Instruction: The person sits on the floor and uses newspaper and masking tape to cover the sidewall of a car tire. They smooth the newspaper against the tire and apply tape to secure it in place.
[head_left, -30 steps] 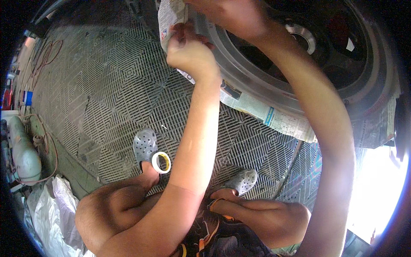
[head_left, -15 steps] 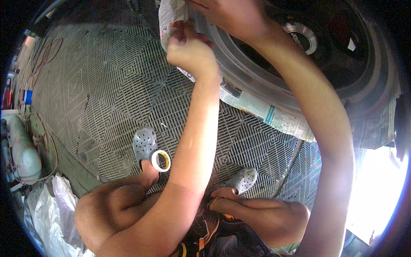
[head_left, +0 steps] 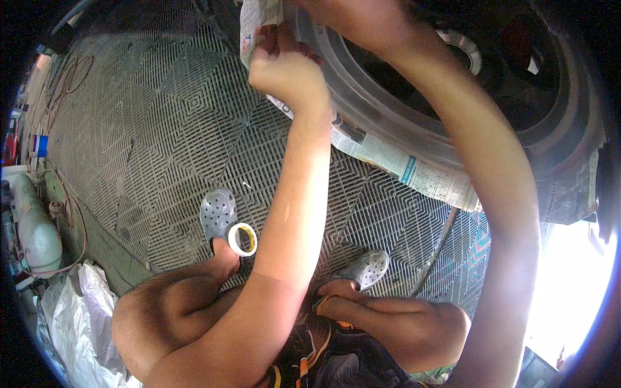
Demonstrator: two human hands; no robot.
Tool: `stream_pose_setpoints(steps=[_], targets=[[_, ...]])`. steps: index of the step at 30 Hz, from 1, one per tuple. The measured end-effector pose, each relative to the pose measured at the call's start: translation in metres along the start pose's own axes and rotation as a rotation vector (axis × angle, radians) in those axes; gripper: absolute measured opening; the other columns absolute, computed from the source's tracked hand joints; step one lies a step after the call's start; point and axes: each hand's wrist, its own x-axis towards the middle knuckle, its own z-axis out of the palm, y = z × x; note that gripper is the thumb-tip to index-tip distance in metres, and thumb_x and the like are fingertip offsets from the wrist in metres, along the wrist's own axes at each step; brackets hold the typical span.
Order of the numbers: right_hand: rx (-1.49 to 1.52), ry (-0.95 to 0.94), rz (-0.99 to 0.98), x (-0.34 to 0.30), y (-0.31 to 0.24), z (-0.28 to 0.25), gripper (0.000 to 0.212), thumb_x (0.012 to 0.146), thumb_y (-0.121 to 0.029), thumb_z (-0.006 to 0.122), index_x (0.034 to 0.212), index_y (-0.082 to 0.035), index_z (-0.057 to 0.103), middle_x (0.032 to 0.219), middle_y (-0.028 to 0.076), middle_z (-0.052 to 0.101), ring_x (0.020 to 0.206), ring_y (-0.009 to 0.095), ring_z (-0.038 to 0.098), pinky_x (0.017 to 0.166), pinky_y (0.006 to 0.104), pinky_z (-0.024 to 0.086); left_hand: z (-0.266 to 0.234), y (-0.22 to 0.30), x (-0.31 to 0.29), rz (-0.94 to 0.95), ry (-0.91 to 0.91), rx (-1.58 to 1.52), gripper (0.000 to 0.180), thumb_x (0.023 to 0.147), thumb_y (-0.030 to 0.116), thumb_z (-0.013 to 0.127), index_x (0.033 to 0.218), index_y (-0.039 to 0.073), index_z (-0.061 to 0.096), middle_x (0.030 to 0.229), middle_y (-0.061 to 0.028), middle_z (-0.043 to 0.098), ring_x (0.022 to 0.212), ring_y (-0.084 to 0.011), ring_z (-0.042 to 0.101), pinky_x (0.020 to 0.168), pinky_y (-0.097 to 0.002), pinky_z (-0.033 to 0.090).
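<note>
My left hand (head_left: 289, 72) is at the near-left side of a car wheel (head_left: 381, 110), its fingers curled against a sheet of newspaper (head_left: 261, 18) at the wheel's edge. Over the wheel's upper left part reaches my right hand (head_left: 362, 22); its fingers run out past the top of the picture, so what they touch is hidden. More newspaper (head_left: 427, 174) sticks out from under the near rim of the wheel. A roll of masking tape (head_left: 242, 240) with a yellow inner core rests by my left foot, between the grey clog and my left forearm.
Grey slatted mats (head_left: 162, 142) cover the floor. At the left stand a pale green tank (head_left: 37, 226) and crumpled silvery sheeting (head_left: 81, 317), with a reddish hose (head_left: 71, 87) beyond. A thin rod or strip (head_left: 436, 252) lies right of my right clog (head_left: 372, 270).
Both hands have shifted very slightly, the left one a little to the left and the right forearm a little to the right. The left fingers stay at the newspaper.
</note>
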Motion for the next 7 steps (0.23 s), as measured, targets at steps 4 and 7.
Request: stream_pose_setpoints(steps=[4,7], targets=[[0.028,-0.030,0.021,-0.020,-0.009,0.001,0.039,0.088,-0.013,0.076,0.126,-0.004,0.069,0.119,0.012,0.073,0.104,0.022,0.074,0.087,0.0277,0.061,-0.003,0.003,-0.001,-0.022,-0.042,0.055,0.013,0.099,0.008,0.065,0.104,-0.004,0.064,0.077,-0.0083,0.068,0.051,-0.0122,0.057,0.039,-0.0283,0.040],[0.053,-0.075,0.046,-0.053,-0.022,0.003,0.040,0.089,-0.013,0.075,0.127,-0.004,0.068,0.120,0.012,0.073,0.104,0.022,0.074,0.088,0.0276,0.061,-0.004,0.001,0.002,0.006,-0.061,0.045,0.012,0.099,0.008,0.065,0.100,-0.004,0.064,0.072,-0.0080,0.067,0.049,-0.0123,0.055,0.039,-0.0288,0.040]])
